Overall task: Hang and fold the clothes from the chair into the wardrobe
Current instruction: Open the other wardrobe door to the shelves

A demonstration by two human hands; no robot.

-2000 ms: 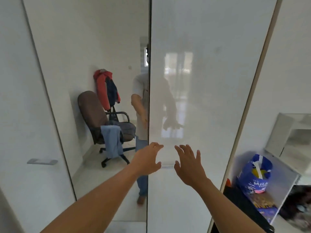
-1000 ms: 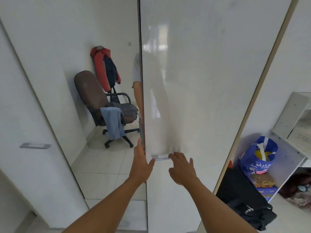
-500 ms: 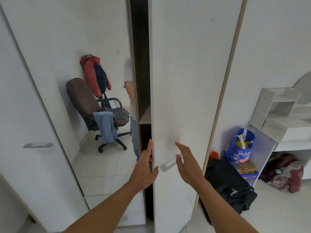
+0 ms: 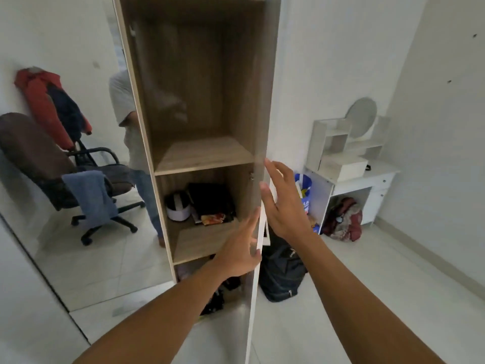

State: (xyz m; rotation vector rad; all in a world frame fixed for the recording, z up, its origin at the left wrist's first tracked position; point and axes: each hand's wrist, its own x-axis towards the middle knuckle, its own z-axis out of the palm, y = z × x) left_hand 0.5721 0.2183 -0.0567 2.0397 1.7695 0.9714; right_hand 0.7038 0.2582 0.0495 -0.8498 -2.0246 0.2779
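Nearest, the edge of the wardrobe door [image 4: 255, 279] is flanked by two hands. The left hand [image 4: 240, 249] is laid flat against its inner side and the right hand [image 4: 284, 206] is spread on its outer side, fingers straight, nothing clasped. The door is judged to be steadied in this way so that the wardrobe [image 4: 199, 82] stands wide for loading. Three compartments are counted, parted by two shelves. The tall upper one is presumably meant for hanging, while one white rounded object [image 4: 178, 207] and some dark oddments are kept in the middle one. One black bag [image 4: 282, 274] is slumped on the floor beyond the door, and one white bench [image 4: 351, 177] is set farther off. Farthest, in the mirror [image 4: 86, 269] at left, one chair [image 4: 34, 156] is reflected. Two garments are counted on it, a blue garment [image 4: 90, 198] draped over the seat and a red and navy jacket [image 4: 47, 101] over the backrest, neither yet carried across.
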